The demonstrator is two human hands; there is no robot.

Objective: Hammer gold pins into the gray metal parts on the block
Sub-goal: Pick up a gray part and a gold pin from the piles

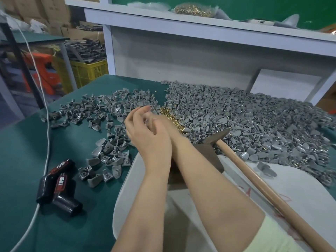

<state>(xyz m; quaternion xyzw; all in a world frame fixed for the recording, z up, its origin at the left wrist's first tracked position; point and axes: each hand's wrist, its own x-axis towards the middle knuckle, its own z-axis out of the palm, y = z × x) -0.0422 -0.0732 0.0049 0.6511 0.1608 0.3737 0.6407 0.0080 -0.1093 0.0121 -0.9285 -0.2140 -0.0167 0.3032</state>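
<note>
Our left hand (148, 140) lies over the right hand (161, 120), the two forearms crossing at the wrists. The left fingers (139, 112) curl inward toward the right hand. The spot between them is blurred, so we cannot tell whether either hand pinches anything. Most of the right hand is hidden behind the left.

Just past the hands at 1 o'clock, a small heap of gold pins (171, 120) rests on the green table (21, 151). A large pile of gray metal parts (254, 120) spreads from 1 to 3 o'clock, touching the pins. More loose gray parts (109, 113) are scattered from 9 to 11 o'clock and down toward 7.

Under our right forearm, at 4 o'clock, sits the dark block (211, 157) on a white tray (125, 179). The hammer (254, 177) rests beside it, its head next to the block and its wooden handle running off toward 4 o'clock, untouched by either hand.

At 8 o'clock two black tape dispensers (58, 184) lie near a white cable (47, 124). At 11 o'clock, beyond the table, stands a yellow crate (85, 70). On the shelf at 12 o'clock lies a bag of gold pins (192, 10).
</note>
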